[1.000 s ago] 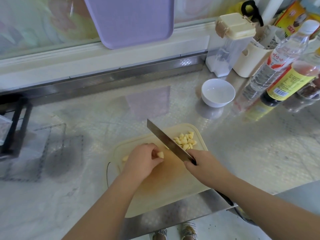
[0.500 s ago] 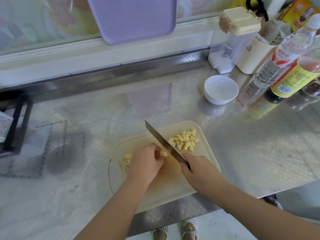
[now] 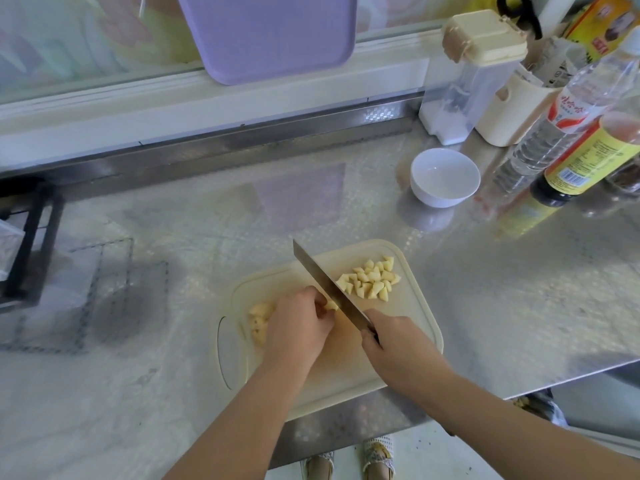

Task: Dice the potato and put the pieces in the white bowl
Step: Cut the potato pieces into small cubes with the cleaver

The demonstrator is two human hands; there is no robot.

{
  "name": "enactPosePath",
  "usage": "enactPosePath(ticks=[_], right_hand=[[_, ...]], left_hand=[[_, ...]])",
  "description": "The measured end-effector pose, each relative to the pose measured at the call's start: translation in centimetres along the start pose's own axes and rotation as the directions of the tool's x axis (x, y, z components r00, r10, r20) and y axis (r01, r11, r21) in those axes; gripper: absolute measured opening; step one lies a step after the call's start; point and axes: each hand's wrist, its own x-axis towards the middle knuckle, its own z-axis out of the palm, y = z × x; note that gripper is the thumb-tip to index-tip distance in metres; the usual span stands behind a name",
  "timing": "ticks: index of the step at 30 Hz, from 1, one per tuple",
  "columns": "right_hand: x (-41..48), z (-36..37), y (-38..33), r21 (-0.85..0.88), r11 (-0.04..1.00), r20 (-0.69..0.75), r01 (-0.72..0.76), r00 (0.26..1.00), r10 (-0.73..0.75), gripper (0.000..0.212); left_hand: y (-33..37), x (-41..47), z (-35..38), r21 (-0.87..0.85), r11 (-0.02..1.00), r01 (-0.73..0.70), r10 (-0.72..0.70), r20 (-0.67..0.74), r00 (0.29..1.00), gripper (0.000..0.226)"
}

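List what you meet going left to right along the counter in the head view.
Black rack → uncut potato → left hand → diced potato pile → white bowl → yellow-labelled bottle. The knife and right hand overlap the pile, so they are left out.

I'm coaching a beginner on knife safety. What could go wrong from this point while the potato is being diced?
The left hand holds the potato piece with its fingers right against the knife blade, so a slip by the right hand could nick them. The white bowl stands off the cutting board, so the diced pieces may spill in transfer.
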Motion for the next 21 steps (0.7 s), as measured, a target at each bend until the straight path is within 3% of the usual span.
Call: enactPosePath(ticks=[21], right_hand=[[1.2, 0.8, 0.2, -0.062, 0.997, 0.047, -0.053, 0.997, 0.056, 0.023]], left_hand=[[-1.0, 0.4, -0.1, 0.017, 0.996, -0.086, 0.086, 0.008, 0.996, 0.013]])
